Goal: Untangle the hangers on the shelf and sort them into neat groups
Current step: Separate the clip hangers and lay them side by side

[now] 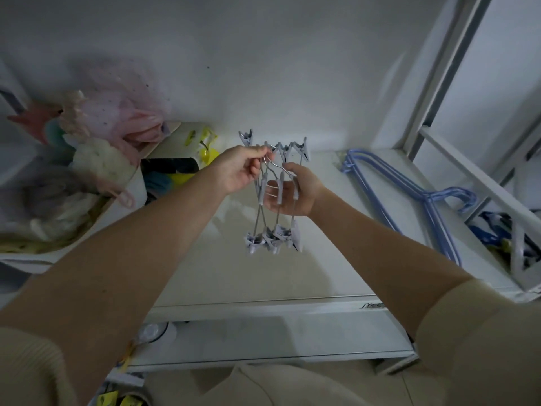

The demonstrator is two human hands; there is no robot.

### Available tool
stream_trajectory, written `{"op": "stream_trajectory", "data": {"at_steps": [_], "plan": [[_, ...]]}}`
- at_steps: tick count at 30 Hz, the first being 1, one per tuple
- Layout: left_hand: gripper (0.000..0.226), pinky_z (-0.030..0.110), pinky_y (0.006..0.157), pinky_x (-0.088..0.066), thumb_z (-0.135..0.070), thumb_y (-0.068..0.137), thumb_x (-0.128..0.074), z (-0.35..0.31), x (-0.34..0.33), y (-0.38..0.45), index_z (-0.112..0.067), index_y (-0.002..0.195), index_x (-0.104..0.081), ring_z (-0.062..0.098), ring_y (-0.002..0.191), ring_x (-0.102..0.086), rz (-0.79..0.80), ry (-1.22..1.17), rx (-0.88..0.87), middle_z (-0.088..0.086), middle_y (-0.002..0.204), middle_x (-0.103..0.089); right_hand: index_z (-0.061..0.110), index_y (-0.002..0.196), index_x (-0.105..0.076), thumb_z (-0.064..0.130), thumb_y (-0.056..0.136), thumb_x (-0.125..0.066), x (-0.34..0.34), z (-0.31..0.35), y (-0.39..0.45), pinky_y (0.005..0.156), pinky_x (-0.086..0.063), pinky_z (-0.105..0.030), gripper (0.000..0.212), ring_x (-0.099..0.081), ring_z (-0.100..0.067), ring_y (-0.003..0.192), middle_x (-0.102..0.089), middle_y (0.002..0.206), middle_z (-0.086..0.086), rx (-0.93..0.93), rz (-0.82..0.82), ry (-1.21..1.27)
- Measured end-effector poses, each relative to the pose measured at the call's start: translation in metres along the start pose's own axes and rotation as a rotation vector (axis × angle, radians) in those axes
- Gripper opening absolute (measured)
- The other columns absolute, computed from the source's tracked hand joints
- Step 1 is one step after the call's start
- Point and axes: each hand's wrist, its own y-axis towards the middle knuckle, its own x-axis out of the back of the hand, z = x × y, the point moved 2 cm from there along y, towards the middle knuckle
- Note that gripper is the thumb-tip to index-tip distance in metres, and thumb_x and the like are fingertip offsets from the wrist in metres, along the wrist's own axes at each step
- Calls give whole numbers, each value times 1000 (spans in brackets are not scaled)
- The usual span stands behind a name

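I hold a bunch of grey clip hangers (273,197) upright above the white shelf top (263,273), with clips at the top and bottom ends. My left hand (238,168) pinches the metal hooks near the top of the bunch. My right hand (295,191) cups the middle bars from behind, fingers curled around them. A stack of blue wire hangers (409,194) lies flat on the shelf to the right, hooks pointing right.
A white bin (128,183) stuffed with pink and cream fabric and yellow items stands at the left. A white metal frame (456,159) rises at the right, with blue items behind it. A white wall closes the back.
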Motion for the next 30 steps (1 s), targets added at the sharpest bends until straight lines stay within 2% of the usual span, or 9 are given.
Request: {"op": "stream_trajectory", "data": {"at_steps": [4, 12, 14, 18, 20, 24, 26, 28, 30], "plan": [[19, 8, 41, -34, -10, 93, -52, 10, 6, -5, -11, 77, -63, 0, 38, -42, 10, -48, 48, -5, 59, -70, 12, 83, -57, 30, 77, -52, 1, -10, 11, 75, -50, -34, 20, -59, -23, 75, -59, 86, -5, -51, 31, -62], [23, 10, 43, -32, -11, 94, -48, 11, 19, -10, -9, 77, -63, 0, 38, -41, -20, -87, 63, -2, 57, -69, 8, 81, -52, 25, 63, -47, -7, -21, 16, 76, -44, -35, 25, -55, -26, 72, -57, 77, -9, -81, 123, -24], [22, 10, 42, -32, -11, 94, -48, 10, 25, -9, -9, 77, -61, 0, 38, -42, -42, -67, 53, -2, 57, -69, 6, 82, -52, 23, 64, -44, -9, -20, 17, 79, -43, -37, 27, -58, -26, 73, -59, 76, -12, -77, 115, -41], [25, 10, 42, -31, -13, 96, -41, 13, 42, -5, -13, 77, -57, 0, 37, -42, -67, -12, 49, -6, 53, -66, 11, 82, -41, 14, 80, -30, -12, -12, 24, 83, -43, -42, 11, -56, -26, 64, -50, 74, -12, -55, 12, -166], [28, 11, 45, -30, -13, 97, -39, 17, 49, -5, -14, 76, -58, -1, 38, -45, -91, 56, 37, -7, 53, -68, 12, 87, -35, 11, 82, -25, -13, -9, 28, 81, -46, -46, 11, -50, -27, 66, -43, 75, -12, -73, -26, -229], [26, 12, 40, -32, -13, 95, -44, 19, 62, -2, -12, 73, -58, -1, 36, -56, -271, 422, -12, -5, 50, -67, 11, 64, -33, 6, 83, -25, -14, -3, 33, 81, -48, -48, 21, -51, -28, 71, -43, 74, -12, -138, -56, -412], [21, 12, 36, -39, -8, 91, -49, 17, 69, 0, -10, 72, -58, 0, 33, -56, -337, 615, -6, -6, 44, -63, 11, 65, -34, 5, 83, -27, -14, 1, 35, 85, -48, -49, 20, -52, -28, 71, -45, 72, -12, -159, -62, -488], [22, 11, 33, -37, -3, 88, -50, 18, 74, 5, -8, 68, -56, 1, 28, -52, -375, 671, 17, -7, 34, -57, 11, 68, -37, 4, 82, -28, -15, 5, 37, 82, -49, -48, 18, -52, -26, 69, -46, 73, -10, -171, -40, -514], [28, 16, 38, -31, -4, 90, -46, 21, 83, 11, -9, 63, -50, 2, 21, -43, -428, 650, 55, -5, 27, -51, 10, 73, -39, 6, 84, -29, -15, 6, 38, 78, -49, -46, 15, -52, -25, 67, -46, 74, -9, -171, -22, -512]]}}
